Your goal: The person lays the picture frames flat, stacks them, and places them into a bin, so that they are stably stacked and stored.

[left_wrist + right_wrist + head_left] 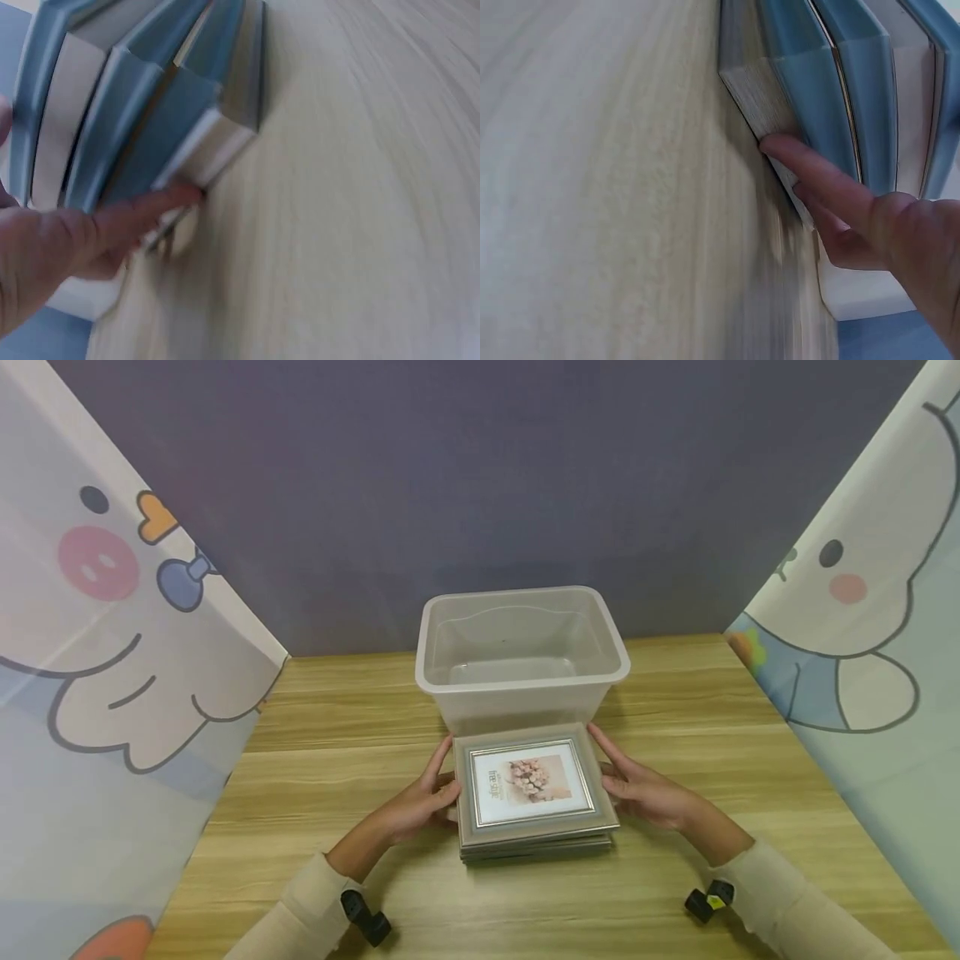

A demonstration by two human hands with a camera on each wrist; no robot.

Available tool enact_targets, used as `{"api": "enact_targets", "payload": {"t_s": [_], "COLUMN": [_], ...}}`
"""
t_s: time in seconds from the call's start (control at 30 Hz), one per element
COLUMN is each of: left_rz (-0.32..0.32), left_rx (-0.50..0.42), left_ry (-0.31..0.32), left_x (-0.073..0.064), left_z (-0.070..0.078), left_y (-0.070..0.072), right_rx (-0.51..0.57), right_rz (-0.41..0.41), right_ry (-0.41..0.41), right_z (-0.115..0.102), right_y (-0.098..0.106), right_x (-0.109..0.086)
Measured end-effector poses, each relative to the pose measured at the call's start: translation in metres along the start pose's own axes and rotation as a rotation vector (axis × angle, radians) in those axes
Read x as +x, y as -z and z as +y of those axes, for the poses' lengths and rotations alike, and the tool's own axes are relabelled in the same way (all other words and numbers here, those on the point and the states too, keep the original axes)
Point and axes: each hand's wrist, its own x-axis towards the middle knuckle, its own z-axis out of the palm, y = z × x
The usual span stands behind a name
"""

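Observation:
A stack of several picture frames (pixel 534 827) lies on the wooden table, just in front of a plastic bin. The top one has a silvery border and a print of pink flowers. My left hand (pixel 420 802) touches the stack's left side, thumb near the top frame and a straight finger at the lowest one's edge in the left wrist view. On the opposite side my right hand (pixel 647 789) presses likewise, its extended finger at the bottom edge of the stacked frames (pixel 836 82) in the right wrist view. Some fingertips are hidden.
The pale, open bin (pixel 525 710) stands behind the stack, with nothing visible inside. A dark partition (pixel 495 485) closes off the back of the wooden table (pixel 337 710). Cartoon-printed panels rise at the left (pixel 165 668) and right (pixel 862 610).

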Motion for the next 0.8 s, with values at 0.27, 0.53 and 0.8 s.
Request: {"api": "enact_targets", "payload": {"t_s": [0.27,0.53,0.8], "left_rz": [-0.027,-0.017,-0.022], "left_rx": [0.040,0.068,-0.002], "left_ry": [-0.041,-0.037,-0.031], "left_x": [-0.002,-0.005,-0.012], "left_z": [-0.006,0.000,0.015], "left_y": [0.003,0.002,-0.001], "right_rx": [0.015,0.015,0.034], "right_rz": [-0.019,-0.008,-0.002], "right_ry": [0.056,0.071,0.064], "right_z": [0.006,0.007,-0.009], "right_y": [-0.001,-0.001,-0.007], "right_x": [-0.003,-0.001,-0.001]}}
